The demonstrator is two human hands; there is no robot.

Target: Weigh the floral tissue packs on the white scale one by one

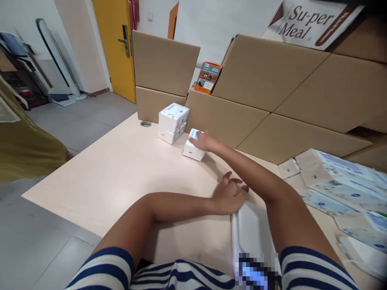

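Observation:
My right hand [203, 141] reaches across the table, its fingers closed over the top of a white tissue pack [192, 153]. That pack rests on the tabletop near the cardboard boxes. Just left of it, two more tissue packs [173, 114] are stacked one on the other. My left hand [229, 195] is low over the table, fingers loosely bent and apart, with nothing seen in it. It lies at the far end of a flat white device [254, 225], whose near part is pixelated; whether they touch, I cannot tell.
Large cardboard boxes [236, 117] wall off the table's far side, with a small orange box [208, 77] among them. Several tissue packs [335, 181] are piled at the right. A round cable hole [146, 124] is near the table's far left edge. A person's olive garment [30, 141] shows at left.

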